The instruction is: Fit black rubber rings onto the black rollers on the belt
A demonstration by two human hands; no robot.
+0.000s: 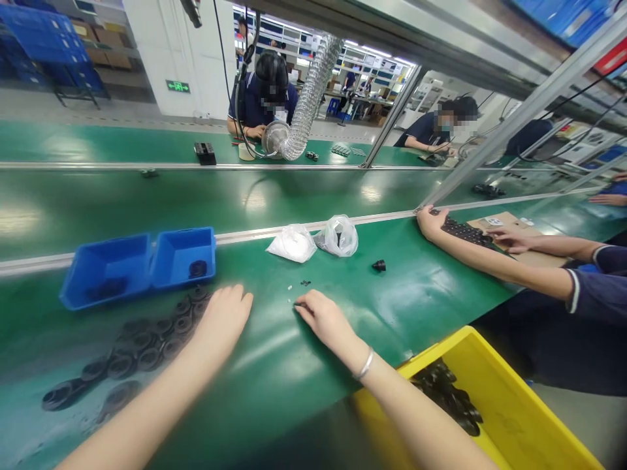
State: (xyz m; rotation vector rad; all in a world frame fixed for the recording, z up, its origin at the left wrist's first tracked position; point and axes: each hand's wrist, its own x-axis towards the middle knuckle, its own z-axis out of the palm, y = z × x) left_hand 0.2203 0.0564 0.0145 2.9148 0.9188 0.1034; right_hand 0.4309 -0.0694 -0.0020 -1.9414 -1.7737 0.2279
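Observation:
My left hand (226, 314) is at the near end of a spread of round black rubber-like rings (147, 346), its fingers bent down and together. Whatever lies under those fingers is hidden. My right hand (324, 318) is over the green bench with thumb and forefinger pinched; something tiny and dark shows at the tips, too small to name. Just beyond it are several small black pieces (305, 283) and a few tiny white bits (289, 288). Two clear plastic bags stand farther back, one with white contents (294, 244), the other with dark contents (341, 236).
Two blue bins (213, 258) at the left hold some black parts. A yellow crate (509, 378) with black parts stands low right. A black cone-shaped part (379, 266) sits on the bench. A co-worker's arms (494, 264) reach in from the right beside a black tray (465, 232).

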